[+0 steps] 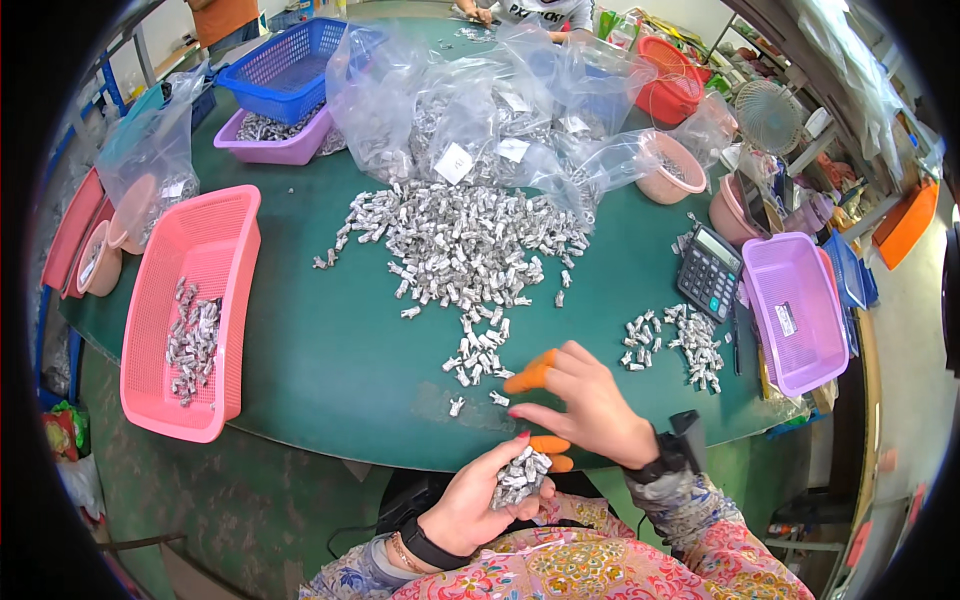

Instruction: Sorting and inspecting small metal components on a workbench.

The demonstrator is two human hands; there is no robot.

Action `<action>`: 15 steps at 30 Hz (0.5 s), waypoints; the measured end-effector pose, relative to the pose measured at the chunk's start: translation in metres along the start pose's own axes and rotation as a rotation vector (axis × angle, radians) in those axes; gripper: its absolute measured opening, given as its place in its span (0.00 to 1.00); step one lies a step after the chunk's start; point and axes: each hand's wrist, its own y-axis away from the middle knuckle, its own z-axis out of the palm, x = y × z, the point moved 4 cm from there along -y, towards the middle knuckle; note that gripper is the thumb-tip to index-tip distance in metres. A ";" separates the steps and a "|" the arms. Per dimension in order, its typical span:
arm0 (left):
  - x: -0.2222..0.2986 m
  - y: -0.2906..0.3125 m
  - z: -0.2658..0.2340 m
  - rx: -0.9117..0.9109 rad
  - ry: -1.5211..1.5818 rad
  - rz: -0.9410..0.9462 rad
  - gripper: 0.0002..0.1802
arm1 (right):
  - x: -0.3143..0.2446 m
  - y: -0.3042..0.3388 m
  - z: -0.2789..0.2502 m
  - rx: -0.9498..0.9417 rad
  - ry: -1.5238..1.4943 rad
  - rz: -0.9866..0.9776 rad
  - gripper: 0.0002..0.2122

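My left hand (pixel 468 508) is cupped at the table's front edge around a handful of small silver metal parts (pixel 520 478); orange covers sit on some of its fingertips. Just above it, my right hand (pixel 592 408) reaches over the table with thumb and fingers apart, an orange cover on its forefinger, and nothing shows between them. A few loose metal parts (pixel 499 398) lie by its fingertips. From there a thin trail of the same parts leads back to a large heap (pixel 460 240) in the middle of the green table (pixel 310 330).
A pink basket (pixel 250 255) holding some parts stands at left. Two small groups of parts (pixel 697 345) lie at right beside a calculator (pixel 711 272) and a purple basket (pixel 797 370). Clear plastic bags (pixel 375 110) of parts, a blue basket (pixel 265 95) and a person (pixel 545 12) are across the table.
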 end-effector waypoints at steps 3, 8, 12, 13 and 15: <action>0.000 0.002 0.011 0.213 -0.054 0.006 0.23 | 0.013 0.001 0.027 -0.025 0.241 -0.036 0.11; 0.004 0.006 -0.003 0.150 -0.104 -0.007 0.25 | 0.012 0.002 0.018 -0.015 0.171 0.062 0.10; 0.004 0.004 0.002 0.173 -0.089 0.004 0.24 | 0.016 0.006 0.007 0.015 0.186 0.087 0.10; 0.004 0.004 0.003 0.194 -0.071 0.009 0.23 | 0.016 0.007 0.005 0.017 0.190 0.090 0.10; 0.004 0.003 0.009 0.199 -0.073 0.001 0.22 | 0.016 0.008 0.002 0.033 0.164 0.107 0.10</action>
